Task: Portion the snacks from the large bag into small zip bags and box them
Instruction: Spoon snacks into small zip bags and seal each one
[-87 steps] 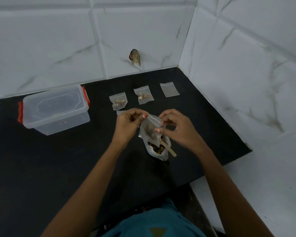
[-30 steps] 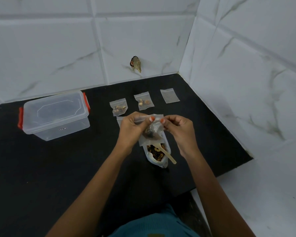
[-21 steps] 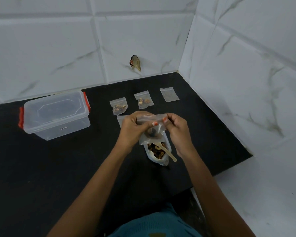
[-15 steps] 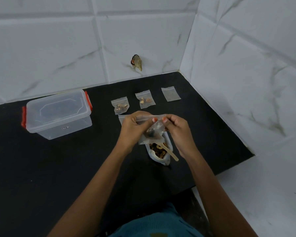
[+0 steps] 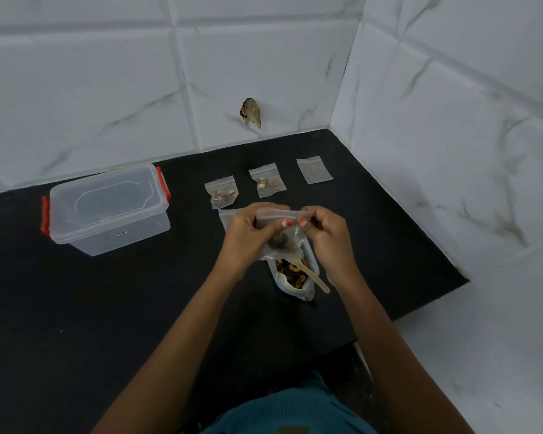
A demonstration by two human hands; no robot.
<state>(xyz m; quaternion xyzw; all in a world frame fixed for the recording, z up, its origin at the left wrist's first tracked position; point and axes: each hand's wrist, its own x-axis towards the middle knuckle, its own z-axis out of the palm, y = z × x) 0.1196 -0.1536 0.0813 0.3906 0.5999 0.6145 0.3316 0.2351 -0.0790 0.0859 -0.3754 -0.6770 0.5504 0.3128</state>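
1. Pinching the small zip bag along its top strip, your left hand and right hand hold it up just above the large bag; a few dark snack pieces sit low inside it.
2. Your left thumb and fingers are closed on the strip's left and middle part, and your right fingertips are closed on its right end, so both grips are clamped on the same bag.
3. The large bag stands open on the black counter under your hands, with brown snacks in it and a wooden spoon leaning out toward you.
4. Behind your hands lie two filled zip bags, one at left and one just right of it, then an empty zip bag farther right; another flat bag peeks out from behind your left hand.
5. The clear box with red latches sits well to the left, lid on. A small label on its front wall is too small to read.
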